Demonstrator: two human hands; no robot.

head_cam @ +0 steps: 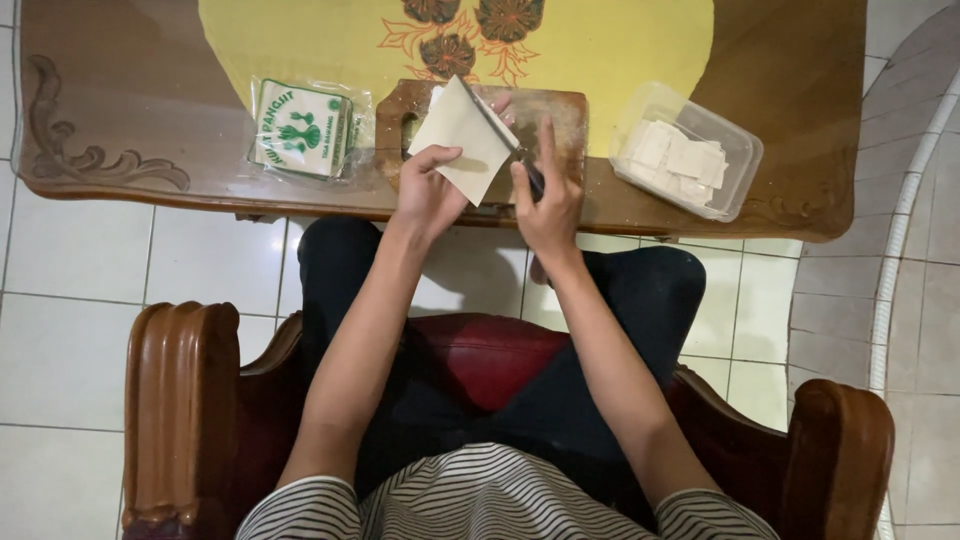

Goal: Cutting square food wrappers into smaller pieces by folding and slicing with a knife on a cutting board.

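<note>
Left hand (425, 190) pinches thin, pale, square wrapper (462, 138), lifted off wooden board (560, 110) at table (150, 120) near edge. Right hand (548, 205) clamped on knife (505, 140), blade laid across wrapper. Clear tub (740, 150) w/ cut pieces to the right; plastic pack (305, 128) left; yellow mat (600, 50) beyond.

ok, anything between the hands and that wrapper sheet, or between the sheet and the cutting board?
Nothing visible. The left hand already grips the pale square sheet, and the right hand lays a knife across it. The sheet hangs just above the wooden cutting board, with no object showing in the gap.
</note>
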